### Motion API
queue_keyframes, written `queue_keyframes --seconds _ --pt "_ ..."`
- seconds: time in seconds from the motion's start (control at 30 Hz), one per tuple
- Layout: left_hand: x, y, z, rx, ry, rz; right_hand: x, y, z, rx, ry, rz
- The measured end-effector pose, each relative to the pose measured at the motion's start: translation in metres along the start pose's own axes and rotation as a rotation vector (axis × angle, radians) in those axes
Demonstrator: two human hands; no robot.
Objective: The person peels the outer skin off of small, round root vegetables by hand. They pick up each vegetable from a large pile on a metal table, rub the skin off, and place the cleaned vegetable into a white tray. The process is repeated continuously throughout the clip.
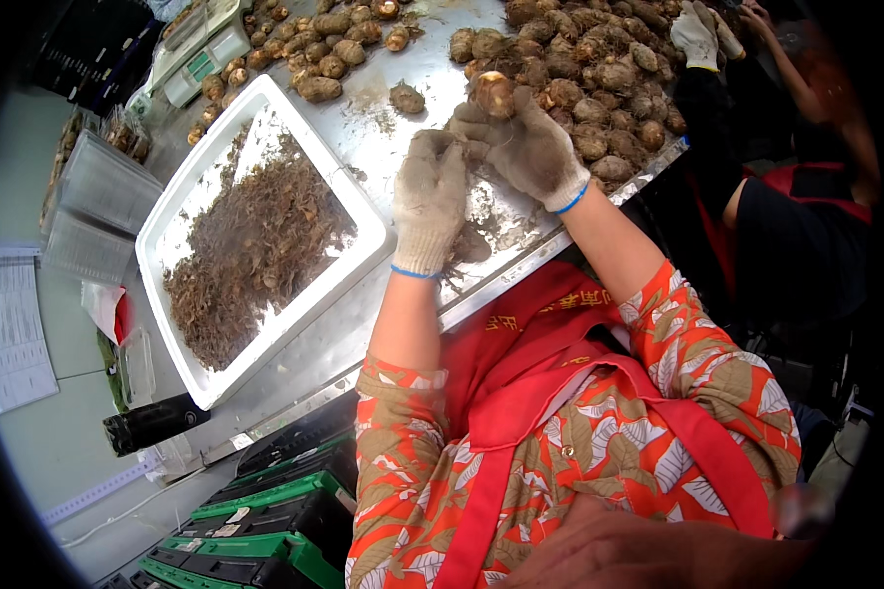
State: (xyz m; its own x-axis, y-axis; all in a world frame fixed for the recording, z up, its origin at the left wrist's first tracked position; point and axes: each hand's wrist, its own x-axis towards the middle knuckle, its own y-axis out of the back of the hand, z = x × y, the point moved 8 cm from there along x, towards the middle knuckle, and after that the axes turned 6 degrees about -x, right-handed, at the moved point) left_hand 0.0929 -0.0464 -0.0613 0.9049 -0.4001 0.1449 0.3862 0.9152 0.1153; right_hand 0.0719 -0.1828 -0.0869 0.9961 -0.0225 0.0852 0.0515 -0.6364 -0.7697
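Observation:
My right hand [534, 151], in a dirt-stained knit glove with a blue cuff edge, grips a taro corm [495, 94]. Its pale cut-looking end faces up and its skin is brown. Close beside it, my left hand [431, 188], gloved alike, has curled fingers near the right fingertips; whether they pinch anything is hidden. Below the hands, partly covered by the left wrist, a dark brown corm [473, 247] lies on the metal table [372, 140] among scraps of skin. One single taro [407, 97] rests just beyond the left hand.
A white foam box [379, 221] of brown fibrous peelings stands at the left. Heaped hairy taros [597, 81] fill the right; cleaner ones [331, 44] lie behind the box, near a scale [206, 66]. A co-worker's gloved hand [696, 37] is at the far right. Plastic trays [107, 184] lean left.

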Motion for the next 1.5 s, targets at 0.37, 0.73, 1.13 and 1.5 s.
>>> queue_keyframes --seconds 0.37,0.73,1.13,1.5 --pt "-0.004 -0.012 0.026 0.276 -0.080 -0.029 -0.001 -0.002 0.013 -0.248 -0.032 -0.065" --pt "0.003 -0.021 -0.009 -0.992 0.201 -0.323 -0.002 -0.024 -0.006 -0.356 0.122 -0.071" --pt "-0.004 -0.008 -0.013 -0.326 0.332 -0.116 -0.008 -0.017 -0.015 -0.513 0.078 0.082" --pt "-0.002 0.008 0.028 -0.045 -0.204 0.138 -0.011 -0.023 -0.016 -0.900 0.163 0.100"
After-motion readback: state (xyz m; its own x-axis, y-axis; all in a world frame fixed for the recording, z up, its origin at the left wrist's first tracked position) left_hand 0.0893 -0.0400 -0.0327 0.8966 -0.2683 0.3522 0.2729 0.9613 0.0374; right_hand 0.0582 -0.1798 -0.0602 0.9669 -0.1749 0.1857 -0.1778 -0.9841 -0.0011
